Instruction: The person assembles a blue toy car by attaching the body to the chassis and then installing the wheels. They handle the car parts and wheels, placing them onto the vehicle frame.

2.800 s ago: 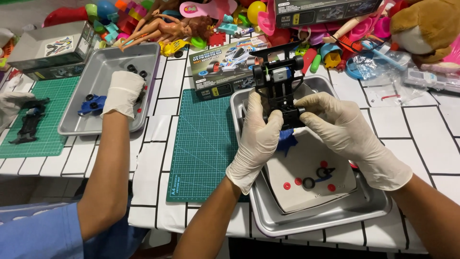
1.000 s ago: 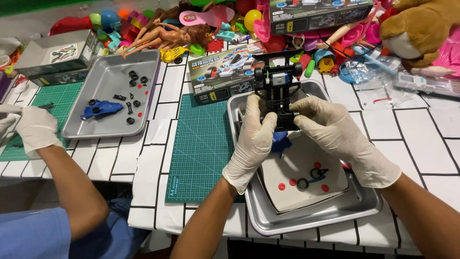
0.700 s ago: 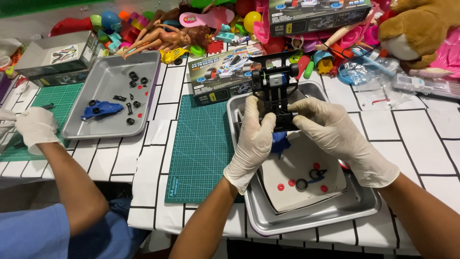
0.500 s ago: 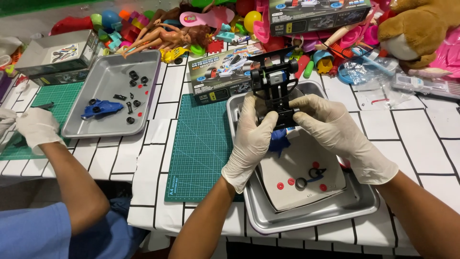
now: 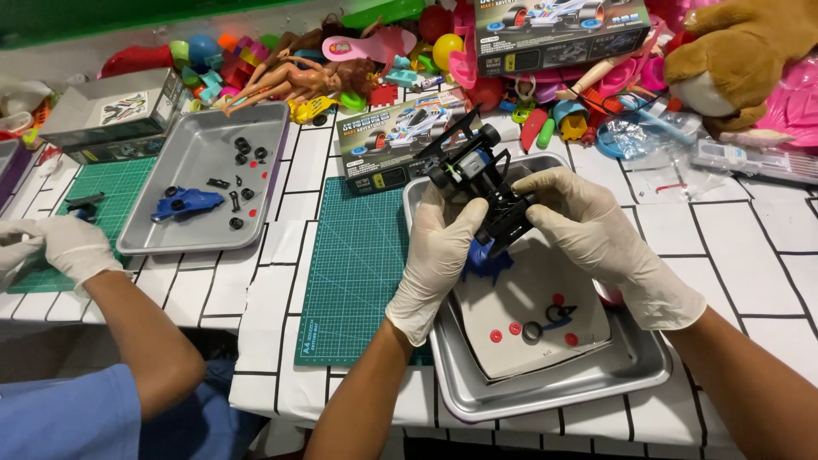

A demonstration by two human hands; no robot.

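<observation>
Both hands' grip closed on black toy car chassis (image 5: 481, 192); chassis underside hidden.

A single head-worn camera looks steeply down and forward over a white tiled table (image 5: 750, 255), close enough that the person's forearms enter from the bottom edge. The left hand (image 5: 443, 251) and right hand (image 5: 596, 230) sit near the middle of the view, above a metal tray (image 5: 545, 400). The far edge shows a heap of toys (image 5: 341, 68). At the left edge a co-worker's gloved hand (image 5: 64, 247) comes in. No second view shares this scene.
</observation>
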